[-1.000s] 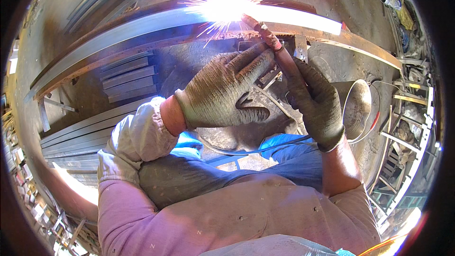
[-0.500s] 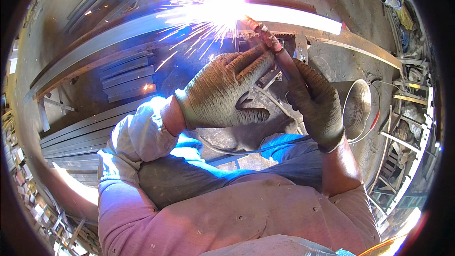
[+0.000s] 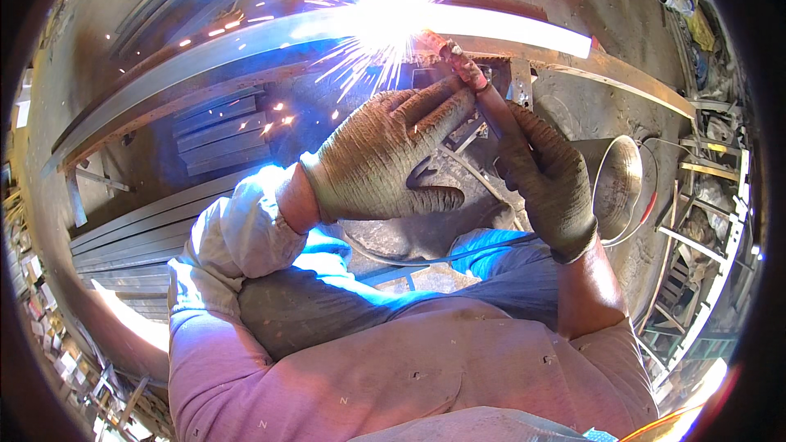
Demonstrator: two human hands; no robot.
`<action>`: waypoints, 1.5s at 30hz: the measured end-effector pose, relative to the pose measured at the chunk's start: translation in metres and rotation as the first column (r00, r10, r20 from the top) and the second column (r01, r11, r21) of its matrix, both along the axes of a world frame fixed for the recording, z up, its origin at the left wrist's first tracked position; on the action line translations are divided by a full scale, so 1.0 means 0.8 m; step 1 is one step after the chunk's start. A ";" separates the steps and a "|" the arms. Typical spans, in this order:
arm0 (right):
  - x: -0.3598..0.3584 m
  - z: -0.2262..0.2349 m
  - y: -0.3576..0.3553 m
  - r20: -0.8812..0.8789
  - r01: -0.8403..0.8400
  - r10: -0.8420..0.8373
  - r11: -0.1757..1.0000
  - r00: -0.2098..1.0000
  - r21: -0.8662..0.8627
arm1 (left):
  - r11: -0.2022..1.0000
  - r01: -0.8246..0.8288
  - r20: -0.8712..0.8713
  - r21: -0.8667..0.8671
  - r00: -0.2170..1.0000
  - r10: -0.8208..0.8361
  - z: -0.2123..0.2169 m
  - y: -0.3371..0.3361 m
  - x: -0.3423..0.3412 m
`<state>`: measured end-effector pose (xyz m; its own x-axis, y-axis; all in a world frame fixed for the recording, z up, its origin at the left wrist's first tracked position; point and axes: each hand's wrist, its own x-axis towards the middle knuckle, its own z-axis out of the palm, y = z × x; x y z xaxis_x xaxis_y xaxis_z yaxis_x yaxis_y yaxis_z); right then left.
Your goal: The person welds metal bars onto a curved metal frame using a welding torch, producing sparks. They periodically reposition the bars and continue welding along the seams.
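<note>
My right hand (image 3: 550, 184), in a worn knit work glove, grips a welding torch (image 3: 493, 103) whose tip points up and left. At that tip a white-hot arc (image 3: 391, 16) throws sparks and hides the spot on the long metal bar (image 3: 237, 49) beneath it. My left hand (image 3: 372, 160), gloved the same way, reaches in from the left with its fingers stretched out. Its fingertips rest against the torch's neck, and its thumb stands apart below. A rust-brown beam (image 3: 639, 80) runs along under the bar.
Stacked grey metal lengths (image 3: 147, 229) lie at left. Beside my right hand is a round open-ended metal container (image 3: 630, 160). A cable (image 3: 409, 263) crosses near my knees. White metal frames (image 3: 712, 254) and scrap fill the right edge.
The sparks have changed shape, with more streaking to the upper left, and the arc's glare looks slightly smaller. Both hands and the torch stay practically in place.
</note>
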<state>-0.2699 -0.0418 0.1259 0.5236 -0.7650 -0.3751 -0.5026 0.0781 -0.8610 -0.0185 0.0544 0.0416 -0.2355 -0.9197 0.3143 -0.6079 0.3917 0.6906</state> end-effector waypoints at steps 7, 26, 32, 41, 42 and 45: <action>0.002 -0.002 -0.001 0.024 0.007 -0.006 1.000 1.000 -0.024 | 0.998 -0.019 0.069 -0.053 0.997 0.023 0.004 -0.002 -0.002; -0.004 -0.002 0.000 0.036 -0.005 0.005 1.000 0.999 0.019 | 1.000 0.018 0.017 0.010 1.000 -0.018 0.008 0.001 0.001; 0.001 0.009 0.004 -0.059 0.003 -0.003 1.000 0.998 -0.010 | 1.000 0.019 0.052 0.006 0.998 -0.019 0.008 0.004 0.002; -0.004 0.004 0.001 -0.032 -0.025 0.024 0.999 0.999 -0.042 | 0.999 0.031 0.045 0.016 0.999 -0.032 0.011 0.002 0.002; -0.005 0.003 0.002 -0.025 -0.015 0.014 0.999 1.000 -0.037 | 0.999 0.033 0.040 0.028 0.999 -0.034 0.012 0.003 0.002; -0.006 -0.001 0.004 -0.022 0.018 -0.018 0.999 1.000 -0.026 | 0.999 0.038 0.035 0.035 0.999 -0.040 0.014 0.004 0.002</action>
<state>-0.2749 -0.0384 0.1250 0.5014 -0.7839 -0.3661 -0.5201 0.0651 -0.8516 -0.0165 0.0574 0.0527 -0.2818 -0.9197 0.2734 -0.6174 0.3920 0.6821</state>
